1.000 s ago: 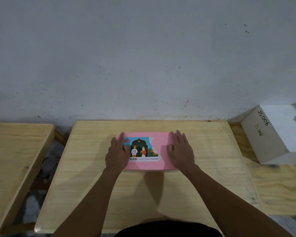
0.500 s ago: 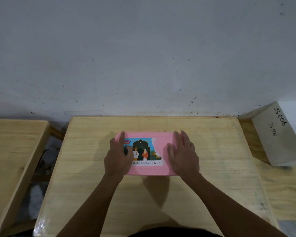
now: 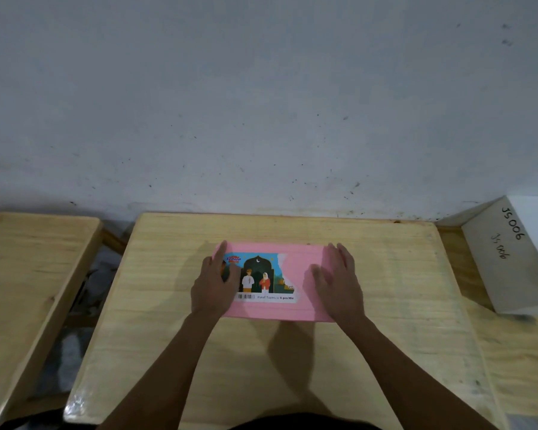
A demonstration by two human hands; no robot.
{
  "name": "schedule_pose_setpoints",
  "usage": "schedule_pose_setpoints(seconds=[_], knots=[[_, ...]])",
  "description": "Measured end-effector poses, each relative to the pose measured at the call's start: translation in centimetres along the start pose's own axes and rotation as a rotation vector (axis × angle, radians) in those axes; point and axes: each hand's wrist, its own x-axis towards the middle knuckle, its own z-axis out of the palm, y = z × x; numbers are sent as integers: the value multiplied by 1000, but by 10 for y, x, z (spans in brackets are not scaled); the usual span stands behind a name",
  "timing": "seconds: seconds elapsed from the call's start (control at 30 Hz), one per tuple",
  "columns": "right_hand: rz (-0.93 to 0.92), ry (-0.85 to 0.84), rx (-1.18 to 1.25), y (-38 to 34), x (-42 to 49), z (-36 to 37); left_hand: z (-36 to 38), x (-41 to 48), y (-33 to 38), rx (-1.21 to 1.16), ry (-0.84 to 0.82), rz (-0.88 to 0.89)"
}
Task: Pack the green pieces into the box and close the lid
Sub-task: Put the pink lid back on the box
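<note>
We see the pink box (image 3: 300, 257) with its lid (image 3: 271, 247) down, so its contents are hidden from us. It sits on the middle of the wooden table (image 3: 292, 367), somewhat nearer the far edge and the wall (image 3: 261, 103). Its long axis runs left to right, parallel to that edge, and the printed label (image 3: 261, 282) on top reads upright towards the person. The left hand (image 3: 213, 287) lies flat on the left end, palm down, fingers straight and pointing at the wall, covering part of the label; the right hand (image 3: 339, 287) lies likewise on the bare pink right end, thumb spread inward. Both forearms reach in from the near edge. A white box (image 3: 510, 268) marked in handwriting stands well apart at the right; a second table (image 3: 28, 274) lies to the left.
</note>
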Motion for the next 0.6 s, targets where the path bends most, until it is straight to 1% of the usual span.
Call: schedule_pose_setpoints(seconds=[0.07, 0.1, 0.13, 0.2, 0.33, 0.47, 0.6], knots=[[212, -4, 336, 11, 1, -3, -1, 1, -3, -142, 31, -117], [294, -31, 450, 17, -2, -5, -2, -1, -4, -250, 48, -196], [333, -63, 504, 20, -5, -7, -3, -3, -4, -347, 66, -261], [342, -104, 553, 22, -11, -9, -3, -6, -4, -405, 92, -290], [353, -71, 610, 13, -9, -14, 1, 0, 0, -428, 95, -369], [366, -64, 619, 9, 10, -27, 2, 21, 16, -465, 52, -349], [434, -75, 693, 6, 40, -41, 9, 47, 33, -496, 19, -351]])
